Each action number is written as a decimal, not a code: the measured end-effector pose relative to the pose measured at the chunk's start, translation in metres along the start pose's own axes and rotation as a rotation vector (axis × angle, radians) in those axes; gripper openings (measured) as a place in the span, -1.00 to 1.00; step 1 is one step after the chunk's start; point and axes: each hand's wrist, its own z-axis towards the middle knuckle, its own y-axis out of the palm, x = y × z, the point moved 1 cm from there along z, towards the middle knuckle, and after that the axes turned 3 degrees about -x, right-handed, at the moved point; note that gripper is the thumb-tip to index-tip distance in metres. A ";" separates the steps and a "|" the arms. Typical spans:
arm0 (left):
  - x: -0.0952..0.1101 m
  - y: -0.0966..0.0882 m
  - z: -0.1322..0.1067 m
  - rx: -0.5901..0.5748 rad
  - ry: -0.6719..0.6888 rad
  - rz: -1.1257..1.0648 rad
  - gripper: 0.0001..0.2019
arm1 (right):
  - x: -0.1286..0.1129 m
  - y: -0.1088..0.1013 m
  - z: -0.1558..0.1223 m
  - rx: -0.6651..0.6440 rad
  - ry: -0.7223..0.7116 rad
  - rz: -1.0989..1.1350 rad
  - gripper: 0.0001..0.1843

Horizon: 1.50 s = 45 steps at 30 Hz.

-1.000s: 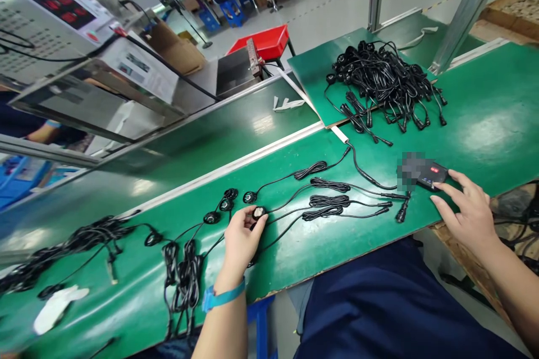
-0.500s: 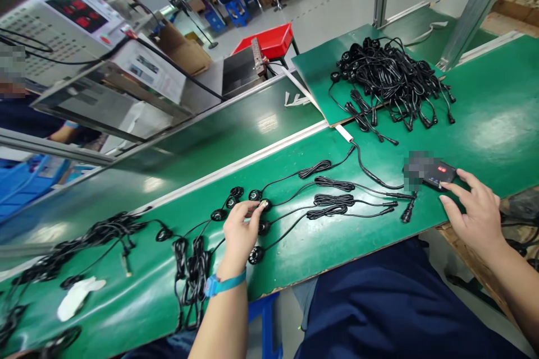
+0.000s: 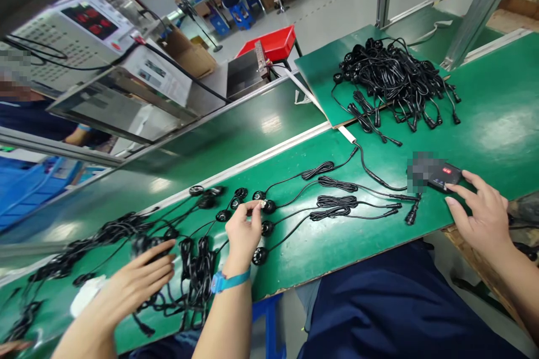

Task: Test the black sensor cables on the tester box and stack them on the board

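Note:
My left hand, with a blue wrist strap, pinches a small pale piece against a round black lamp head; its exact kind is too small to tell. More round black heads sit around those fingers, one just below the hand. From them run bundled black cables toward the right. One cable ends in a connector joined to a lead by a black control box with a red lit display. My right hand has its fingers spread, fingertips touching the box's front edge.
A heap of black cables lies on a raised green board at the back right. At left, a co-worker's hand handles black cables. A metal post stands at the back, and a red tray beyond the bench.
A co-worker's hand has come in from the left with black cables and round heads. My hands keep their places on the lamp head and the box; the view has shifted slightly.

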 end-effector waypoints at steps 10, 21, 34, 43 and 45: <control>-0.018 -0.001 0.029 0.033 -0.121 0.074 -0.71 | 0.001 0.002 0.000 0.015 0.006 -0.001 -0.63; -0.041 0.010 0.029 -0.171 -0.299 -0.114 -0.63 | 0.002 0.003 -0.003 0.001 0.017 0.016 -0.65; -0.031 0.004 0.037 -0.207 -0.146 0.112 -0.76 | -0.003 -0.002 0.000 0.017 0.023 0.083 -0.65; -0.023 0.002 0.039 -0.293 -0.063 0.287 -0.71 | -0.007 -0.007 0.005 0.022 0.130 0.219 -0.61; -0.023 0.001 0.039 -0.289 -0.060 0.293 -0.71 | -0.021 -0.017 0.013 0.029 0.176 0.295 -0.60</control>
